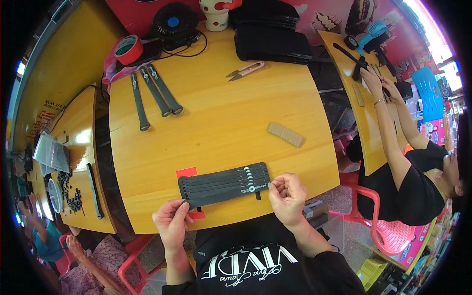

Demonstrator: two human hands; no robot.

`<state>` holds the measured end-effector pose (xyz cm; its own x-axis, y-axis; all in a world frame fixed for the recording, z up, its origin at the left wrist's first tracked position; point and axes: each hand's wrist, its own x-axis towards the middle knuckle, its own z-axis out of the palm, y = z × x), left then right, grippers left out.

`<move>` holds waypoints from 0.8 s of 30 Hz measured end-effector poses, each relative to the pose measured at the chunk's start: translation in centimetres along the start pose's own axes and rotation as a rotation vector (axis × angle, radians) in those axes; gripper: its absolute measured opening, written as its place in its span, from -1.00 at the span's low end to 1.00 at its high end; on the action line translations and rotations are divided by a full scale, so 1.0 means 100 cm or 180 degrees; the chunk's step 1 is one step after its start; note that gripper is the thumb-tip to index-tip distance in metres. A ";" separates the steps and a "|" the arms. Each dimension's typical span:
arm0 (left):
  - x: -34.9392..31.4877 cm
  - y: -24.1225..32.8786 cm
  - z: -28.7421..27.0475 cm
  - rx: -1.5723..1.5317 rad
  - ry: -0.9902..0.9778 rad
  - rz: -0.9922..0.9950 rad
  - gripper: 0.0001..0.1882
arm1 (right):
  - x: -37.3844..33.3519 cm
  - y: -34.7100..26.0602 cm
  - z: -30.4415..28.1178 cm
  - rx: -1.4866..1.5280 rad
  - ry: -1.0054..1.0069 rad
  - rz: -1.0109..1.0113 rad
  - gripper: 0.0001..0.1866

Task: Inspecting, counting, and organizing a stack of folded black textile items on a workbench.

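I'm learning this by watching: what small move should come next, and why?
Perhaps settle the frontmost long dark-grey fabric strap against the matching straps behind it: the left hand pinches its left end, the right hand is at its right, and the others overlap evenly.

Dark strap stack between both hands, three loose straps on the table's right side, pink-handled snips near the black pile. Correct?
Wrong side: head view shows the three loose straps on the left side of the table. Strap stack between left hand and right hand, snips near black pile: fine.
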<state>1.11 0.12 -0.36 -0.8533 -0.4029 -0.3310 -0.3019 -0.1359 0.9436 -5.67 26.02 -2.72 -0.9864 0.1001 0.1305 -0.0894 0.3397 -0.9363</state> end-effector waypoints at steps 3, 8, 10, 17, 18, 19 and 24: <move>0.000 0.000 0.000 0.0015 -0.0004 0.0005 -0.93 | 0.002 -0.004 0.001 -0.0102 0.0006 -0.0082 -0.76; 0.000 -0.001 0.000 0.0054 0.0033 0.0004 -0.94 | 0.002 -0.005 0.001 -0.0138 0.0029 -0.0094 -0.77; 0.000 -0.002 -0.001 0.0024 0.0008 0.0008 -0.94 | 0.002 -0.005 0.002 -0.0144 0.0014 -0.0066 -0.78; 0.000 -0.002 0.000 0.0013 0.0011 0.0061 -0.94 | 0.003 -0.002 0.004 -0.0253 0.0027 -0.0389 -0.75; -0.001 -0.001 -0.001 0.0010 0.0015 0.0038 -0.94 | 0.003 -0.003 0.005 -0.0258 0.0027 -0.0394 -0.75; -0.001 -0.001 -0.001 0.0007 0.0019 0.0015 -0.94 | 0.004 -0.003 0.005 -0.0251 0.0022 -0.0399 -0.75; 0.000 0.000 0.001 -0.0033 0.0013 0.0004 -0.94 | 0.005 -0.003 0.005 -0.0309 0.0026 -0.0395 -0.76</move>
<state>1.07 0.20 -0.41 -0.8520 -0.4066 -0.3299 -0.2964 -0.1448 0.9440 -6.15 25.52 -2.49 -0.9674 0.0592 0.2462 -0.1963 0.4388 -0.8769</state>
